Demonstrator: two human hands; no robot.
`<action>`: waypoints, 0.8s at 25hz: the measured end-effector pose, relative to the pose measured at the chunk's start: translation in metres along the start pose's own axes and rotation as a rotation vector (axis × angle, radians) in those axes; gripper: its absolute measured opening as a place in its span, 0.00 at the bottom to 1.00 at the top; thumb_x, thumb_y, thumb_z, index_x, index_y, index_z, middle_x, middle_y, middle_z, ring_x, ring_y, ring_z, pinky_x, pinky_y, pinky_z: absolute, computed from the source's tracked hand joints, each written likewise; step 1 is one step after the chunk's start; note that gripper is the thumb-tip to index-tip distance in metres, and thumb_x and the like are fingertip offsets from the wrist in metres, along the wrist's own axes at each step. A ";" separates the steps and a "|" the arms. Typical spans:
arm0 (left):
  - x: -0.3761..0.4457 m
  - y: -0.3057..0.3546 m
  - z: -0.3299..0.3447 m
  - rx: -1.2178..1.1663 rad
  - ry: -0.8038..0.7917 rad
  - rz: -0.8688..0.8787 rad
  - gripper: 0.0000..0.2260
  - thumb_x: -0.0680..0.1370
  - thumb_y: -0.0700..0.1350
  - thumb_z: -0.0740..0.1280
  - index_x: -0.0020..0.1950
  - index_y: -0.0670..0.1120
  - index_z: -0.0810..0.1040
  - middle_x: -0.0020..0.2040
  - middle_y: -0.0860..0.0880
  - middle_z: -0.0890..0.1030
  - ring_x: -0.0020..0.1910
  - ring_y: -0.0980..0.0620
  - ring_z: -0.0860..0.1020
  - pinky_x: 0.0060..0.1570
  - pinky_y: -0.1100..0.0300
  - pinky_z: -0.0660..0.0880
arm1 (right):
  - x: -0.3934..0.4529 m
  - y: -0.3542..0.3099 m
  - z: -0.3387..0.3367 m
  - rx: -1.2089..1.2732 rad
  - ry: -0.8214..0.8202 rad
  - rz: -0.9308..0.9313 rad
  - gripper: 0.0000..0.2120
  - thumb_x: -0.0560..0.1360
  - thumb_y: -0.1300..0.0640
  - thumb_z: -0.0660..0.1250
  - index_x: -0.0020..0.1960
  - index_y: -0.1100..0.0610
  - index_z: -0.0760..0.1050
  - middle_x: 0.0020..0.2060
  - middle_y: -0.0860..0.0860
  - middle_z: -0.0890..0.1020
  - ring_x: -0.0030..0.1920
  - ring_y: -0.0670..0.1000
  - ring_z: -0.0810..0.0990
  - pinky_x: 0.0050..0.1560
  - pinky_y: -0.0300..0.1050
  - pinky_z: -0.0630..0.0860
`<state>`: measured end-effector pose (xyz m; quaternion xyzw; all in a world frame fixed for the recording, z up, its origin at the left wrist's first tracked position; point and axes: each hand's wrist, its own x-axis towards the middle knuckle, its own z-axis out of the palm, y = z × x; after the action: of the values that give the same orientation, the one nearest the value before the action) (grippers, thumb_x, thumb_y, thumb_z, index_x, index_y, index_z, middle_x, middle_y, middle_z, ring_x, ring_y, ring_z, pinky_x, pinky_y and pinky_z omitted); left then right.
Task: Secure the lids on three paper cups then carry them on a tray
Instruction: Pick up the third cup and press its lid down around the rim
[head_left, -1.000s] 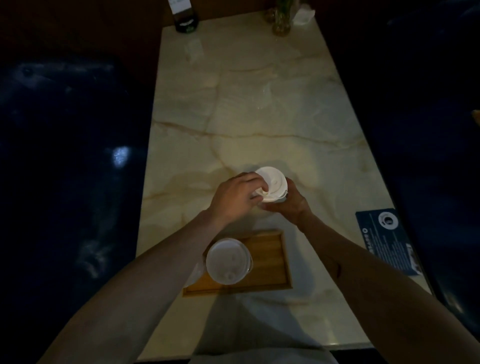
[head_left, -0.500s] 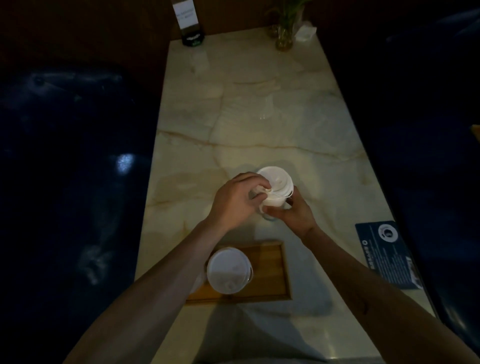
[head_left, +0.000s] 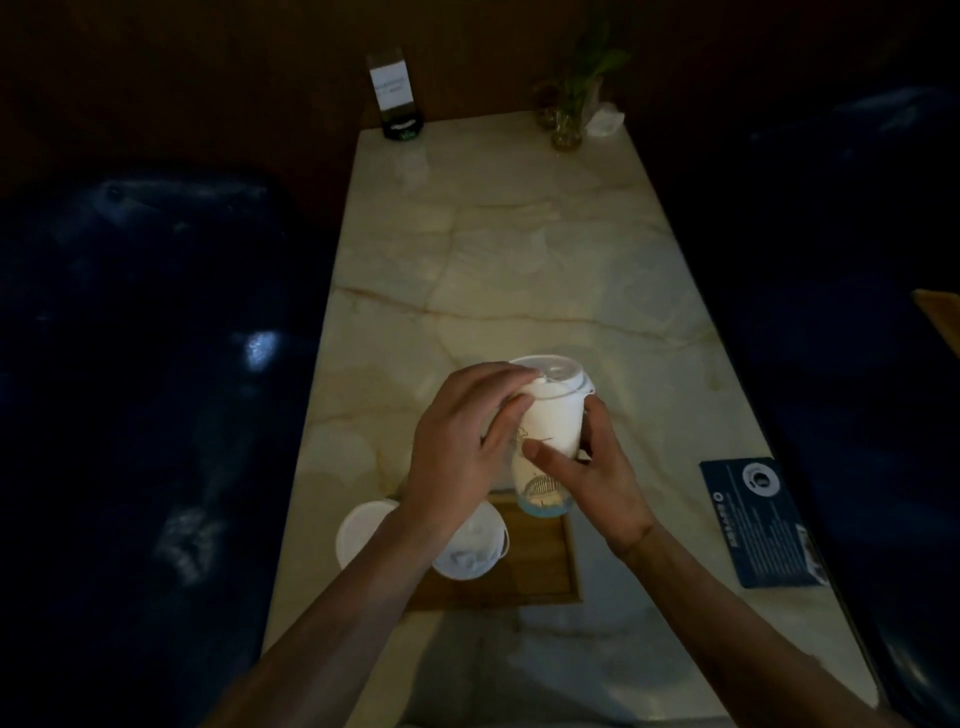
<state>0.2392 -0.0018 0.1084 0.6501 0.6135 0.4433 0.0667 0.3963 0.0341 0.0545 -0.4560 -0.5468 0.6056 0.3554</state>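
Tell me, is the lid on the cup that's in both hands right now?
On. A white lid caps the held cup; the left hand curls over its rim, the right hand holds the body. Whether it is fully snapped down, cannot tell.

No legible wording on a dim café table.

The upright sign holder at the table's far edge carries a white card with lines of print too small and blurred to read. The dark blue card lying at the right edge bears a round white emblem and rows of pale text, likewise unreadable. The paper cup shows only a faint line drawing near its base.
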 end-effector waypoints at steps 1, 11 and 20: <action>-0.007 0.003 -0.001 0.032 0.052 0.036 0.10 0.80 0.44 0.67 0.59 0.43 0.82 0.56 0.46 0.81 0.56 0.52 0.79 0.59 0.64 0.75 | -0.008 -0.003 0.002 0.004 -0.001 -0.006 0.29 0.71 0.57 0.75 0.68 0.49 0.67 0.57 0.45 0.80 0.53 0.40 0.81 0.45 0.36 0.81; -0.049 0.017 -0.013 0.145 0.138 0.049 0.09 0.80 0.44 0.68 0.57 0.44 0.84 0.53 0.47 0.80 0.52 0.52 0.80 0.51 0.59 0.78 | -0.053 -0.013 0.022 -0.026 0.030 0.050 0.31 0.68 0.51 0.77 0.66 0.48 0.67 0.52 0.47 0.82 0.51 0.49 0.84 0.52 0.57 0.83; -0.066 0.028 -0.017 0.070 0.058 -0.122 0.06 0.79 0.46 0.67 0.53 0.47 0.81 0.53 0.52 0.78 0.54 0.54 0.77 0.54 0.60 0.75 | -0.072 -0.012 0.027 -0.255 0.150 0.030 0.35 0.57 0.37 0.77 0.60 0.46 0.71 0.46 0.43 0.84 0.43 0.35 0.82 0.36 0.33 0.78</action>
<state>0.2578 -0.0726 0.1040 0.6003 0.6689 0.4352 0.0533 0.3936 -0.0403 0.0773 -0.5497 -0.5842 0.5006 0.3255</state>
